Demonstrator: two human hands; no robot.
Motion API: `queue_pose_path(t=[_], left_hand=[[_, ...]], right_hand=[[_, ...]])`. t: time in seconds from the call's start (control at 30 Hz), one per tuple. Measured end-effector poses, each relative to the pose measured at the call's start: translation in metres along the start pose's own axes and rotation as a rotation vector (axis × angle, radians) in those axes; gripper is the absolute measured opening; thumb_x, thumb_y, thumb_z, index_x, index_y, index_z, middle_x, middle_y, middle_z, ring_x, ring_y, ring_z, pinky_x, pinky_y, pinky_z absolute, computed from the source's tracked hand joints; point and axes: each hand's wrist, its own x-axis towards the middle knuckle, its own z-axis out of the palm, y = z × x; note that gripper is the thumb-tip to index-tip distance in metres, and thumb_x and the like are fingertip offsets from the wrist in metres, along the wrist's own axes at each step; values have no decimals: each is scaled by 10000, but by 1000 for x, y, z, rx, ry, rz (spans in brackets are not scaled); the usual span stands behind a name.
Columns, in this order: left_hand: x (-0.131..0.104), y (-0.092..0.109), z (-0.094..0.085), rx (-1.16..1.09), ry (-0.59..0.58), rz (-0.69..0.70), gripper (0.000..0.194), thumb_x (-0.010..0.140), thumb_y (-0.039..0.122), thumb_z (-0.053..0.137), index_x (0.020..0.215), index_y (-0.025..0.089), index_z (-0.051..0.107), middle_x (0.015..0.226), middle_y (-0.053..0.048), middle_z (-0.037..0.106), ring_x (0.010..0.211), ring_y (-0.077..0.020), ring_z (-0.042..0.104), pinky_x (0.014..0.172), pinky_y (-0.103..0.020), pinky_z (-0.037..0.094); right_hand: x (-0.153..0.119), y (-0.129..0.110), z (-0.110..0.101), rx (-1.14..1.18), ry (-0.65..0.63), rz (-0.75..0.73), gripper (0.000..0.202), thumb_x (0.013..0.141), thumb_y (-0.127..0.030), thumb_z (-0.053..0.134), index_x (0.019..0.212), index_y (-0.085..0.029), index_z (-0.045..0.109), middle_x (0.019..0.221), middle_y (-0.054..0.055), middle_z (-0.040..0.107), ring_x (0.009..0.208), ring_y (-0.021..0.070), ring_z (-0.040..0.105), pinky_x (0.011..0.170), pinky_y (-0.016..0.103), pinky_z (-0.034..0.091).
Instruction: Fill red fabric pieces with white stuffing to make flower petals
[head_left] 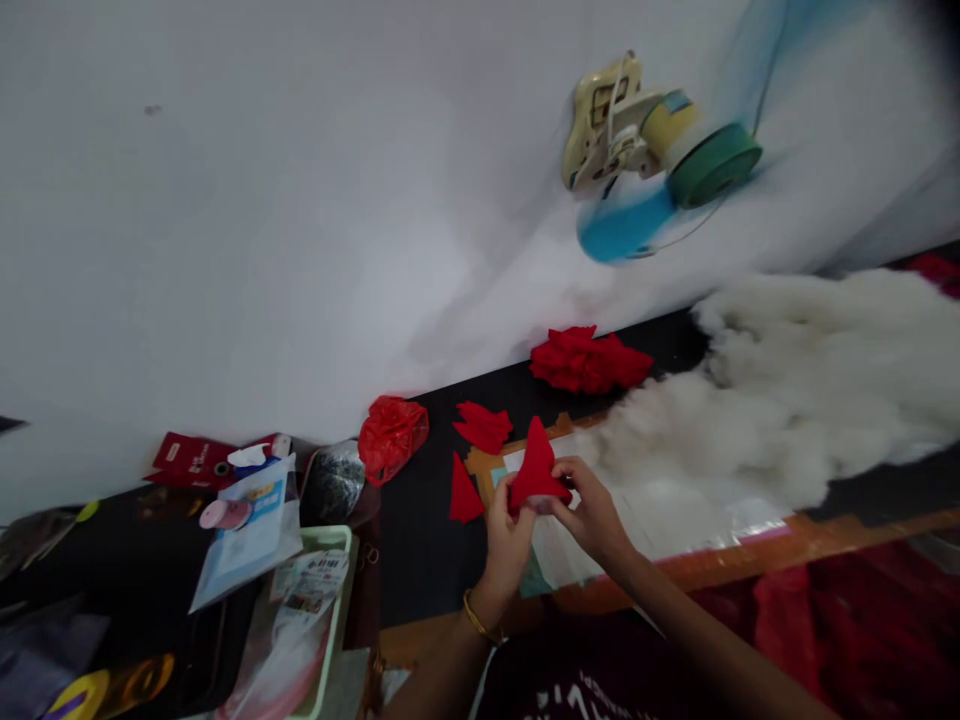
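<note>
Between my two hands is a red felt cone [536, 462], its tip pointing away from me and its wide end towards me. My left hand [507, 540] grips the left side of the wide end, and my right hand [591, 508] pinches the right side. Something pale shows at the cone's opening; I cannot make out what it is. Left of the cone, a flat red triangular piece [466, 490] and a small heap of red pieces [484, 426] lie on the black tabletop [431, 570].
White fluffy stuffing [780, 400] spreads across the table's right side. A red pile [589, 360] lies by the wall, with a red plastic bag [393, 437] further left. A blurred fan [675, 170] hangs above. A green-rimmed bin [337, 600] stands at lower left.
</note>
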Motion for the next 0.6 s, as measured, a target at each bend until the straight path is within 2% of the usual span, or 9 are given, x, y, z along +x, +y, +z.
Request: queue_pose_path(t=[0.1,0.2,0.27,0.33,0.47,0.53,0.6], left_hand=[[-3,5,-1,-11,-91,-14,367,718,211,660,1080,178,615,1031,-56,685,941,-206,629,857,-306,481],[1,5,-3,32,-92,-43,273,661,147,664,933,174,655,880,-25,681,820,-186,605,777,-271,464],[4,2,-6,41,-55,-53,267,618,87,641,866,179,666,813,-8,665,767,-177,581,744,-257,446],[6,-1,-8,43,28,-38,300,578,38,604,833,188,659,772,6,642,738,-173,560,730,-253,434],[5,-4,-12,102,189,20,357,564,14,578,857,208,642,820,1,639,806,-198,572,806,-278,433],[4,-4,-12,115,209,35,374,587,26,590,904,217,645,866,-11,653,863,-216,584,860,-298,432],[2,-5,-10,113,164,38,365,629,55,606,950,221,656,893,-23,665,900,-230,592,894,-314,432]], right_hand=[[0,0,-1,16,-58,-11,244,661,-58,512,838,-226,514,884,28,577,760,168,544,680,283,455],[-4,-2,-4,80,-135,2,241,624,-58,473,792,-230,485,850,17,581,733,159,543,663,271,446],[-8,-3,-4,84,-121,47,235,609,-63,469,770,-233,464,814,8,574,718,158,540,650,265,441],[-10,-1,-3,40,-51,96,220,609,-68,473,751,-235,451,761,-6,548,677,151,517,618,257,425],[-13,3,3,-36,33,103,194,641,-82,483,768,-229,478,771,1,537,674,149,510,616,259,424],[-13,4,6,5,13,122,230,658,-106,505,854,-226,505,818,9,550,687,152,526,621,263,444],[-12,6,9,82,-14,193,322,665,-142,524,977,-224,507,879,19,574,705,159,552,607,263,464]])
